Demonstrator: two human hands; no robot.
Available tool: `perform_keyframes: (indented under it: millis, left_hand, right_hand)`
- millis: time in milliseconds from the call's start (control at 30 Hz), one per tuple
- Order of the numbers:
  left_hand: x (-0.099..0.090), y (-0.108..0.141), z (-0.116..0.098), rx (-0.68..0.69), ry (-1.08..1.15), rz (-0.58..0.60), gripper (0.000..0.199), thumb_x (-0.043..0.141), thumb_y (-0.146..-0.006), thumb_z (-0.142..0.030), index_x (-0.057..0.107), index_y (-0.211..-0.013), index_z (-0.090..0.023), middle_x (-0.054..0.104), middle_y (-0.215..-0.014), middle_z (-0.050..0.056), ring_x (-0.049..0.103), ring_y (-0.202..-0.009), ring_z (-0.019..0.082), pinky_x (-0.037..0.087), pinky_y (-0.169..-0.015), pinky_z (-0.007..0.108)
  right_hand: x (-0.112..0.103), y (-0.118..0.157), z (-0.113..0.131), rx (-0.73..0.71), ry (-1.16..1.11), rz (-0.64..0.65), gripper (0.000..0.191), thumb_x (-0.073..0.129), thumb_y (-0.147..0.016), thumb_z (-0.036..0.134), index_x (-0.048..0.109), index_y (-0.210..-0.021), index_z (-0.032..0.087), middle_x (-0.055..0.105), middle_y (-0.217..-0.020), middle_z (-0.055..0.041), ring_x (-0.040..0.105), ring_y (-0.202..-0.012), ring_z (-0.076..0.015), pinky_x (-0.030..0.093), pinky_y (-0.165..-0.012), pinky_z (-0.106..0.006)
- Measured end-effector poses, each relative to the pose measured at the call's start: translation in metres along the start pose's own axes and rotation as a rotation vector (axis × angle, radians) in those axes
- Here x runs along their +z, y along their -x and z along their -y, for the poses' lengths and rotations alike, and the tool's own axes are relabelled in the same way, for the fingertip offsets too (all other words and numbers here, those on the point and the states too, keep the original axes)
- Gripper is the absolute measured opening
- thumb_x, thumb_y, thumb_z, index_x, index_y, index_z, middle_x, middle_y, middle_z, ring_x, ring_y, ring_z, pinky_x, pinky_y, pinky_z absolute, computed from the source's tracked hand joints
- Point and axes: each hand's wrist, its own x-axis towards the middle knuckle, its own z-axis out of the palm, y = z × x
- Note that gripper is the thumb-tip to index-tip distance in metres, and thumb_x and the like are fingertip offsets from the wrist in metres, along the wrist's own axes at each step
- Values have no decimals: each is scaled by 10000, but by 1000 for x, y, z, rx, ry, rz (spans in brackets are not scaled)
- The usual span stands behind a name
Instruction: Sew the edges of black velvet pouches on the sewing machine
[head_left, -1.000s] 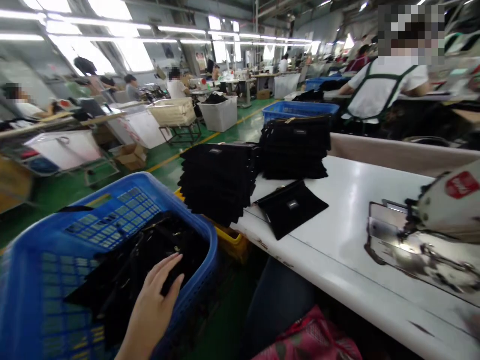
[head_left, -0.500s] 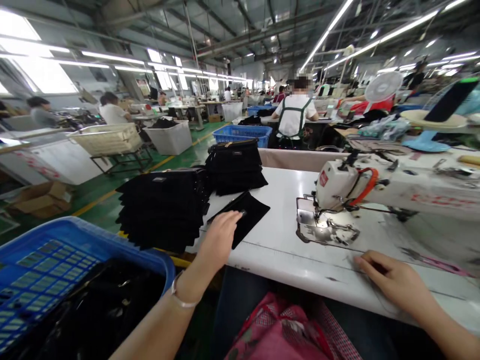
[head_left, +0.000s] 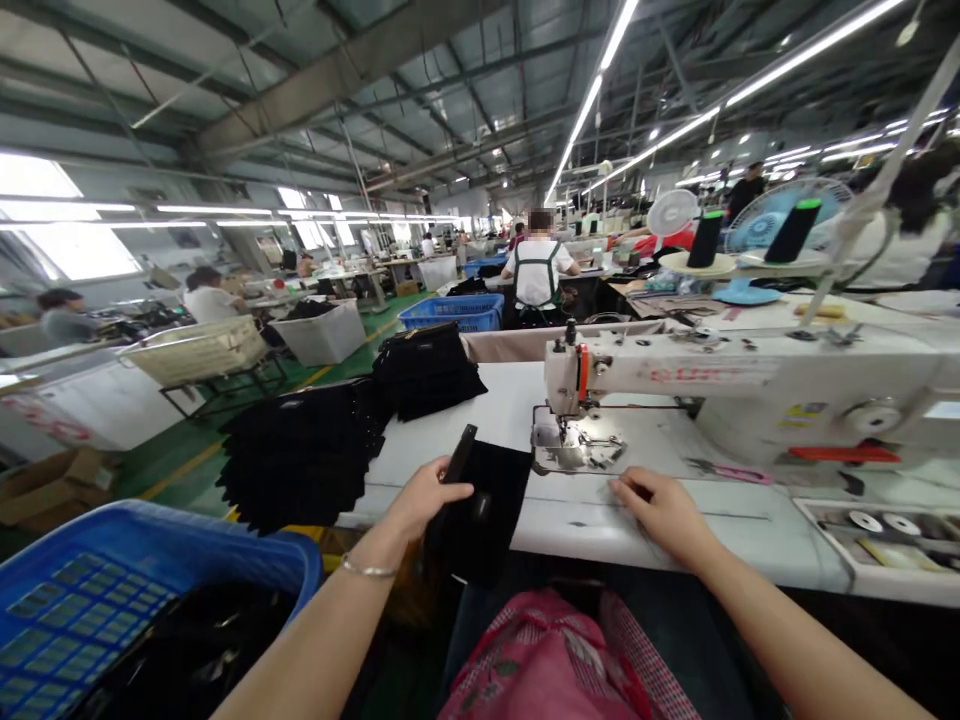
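Observation:
My left hand (head_left: 429, 502) grips the left edge of a black fabric panel (head_left: 495, 500), thumb on top. The panel bears a small label and a dark strip along its held edge; it slants over the table's front edge. My right hand (head_left: 664, 510) rests on the white sewing table (head_left: 570, 515), fingers curled together; whatever they may hold is hidden. Just beyond it stands a white sewing machine (head_left: 660, 375), its needle area and metal plate (head_left: 577, 452) between my hands. Left of the panel are two stacks of black fabric pieces, a nearer one (head_left: 300, 455) and a farther one (head_left: 427, 370).
Pink-handled snips (head_left: 739, 473) lie under the machine arm. A tray with bobbins (head_left: 877, 540) sits at the right. At lower left, a blue basket (head_left: 217, 535) holds black material. Ahead, a co-worker in a white top (head_left: 538, 270) sits facing away.
My left hand has taken hold of the black panel, lifted its edge and drawn it nearer and right. The view has turned right; my right hand stays on the table.

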Motion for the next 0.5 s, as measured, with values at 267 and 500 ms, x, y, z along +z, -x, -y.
perform_keyframes:
  millis: [267, 500]
  left_hand:
    - [75, 70, -46, 121, 321, 108, 494, 780, -763, -329, 610, -1201, -177, 683, -1187, 90, 640, -1082, 252, 498, -937, 337]
    - [98, 77, -64, 182, 341, -88, 304, 788, -762, -301, 721, -1030, -174, 716, -1005, 40, 646, -964, 183, 499, -887, 256]
  right_hand:
    - [28, 42, 62, 120, -415, -54, 377, 611, -864, 537, 649, -1003, 189, 670, -894, -44, 603, -792, -185, 483, -680, -288]
    - [-16, 81, 84, 187, -588, -93, 236, 722, -803, 420, 661, -913, 220, 631, -816, -3, 552, -734, -153, 439, -611, -249]
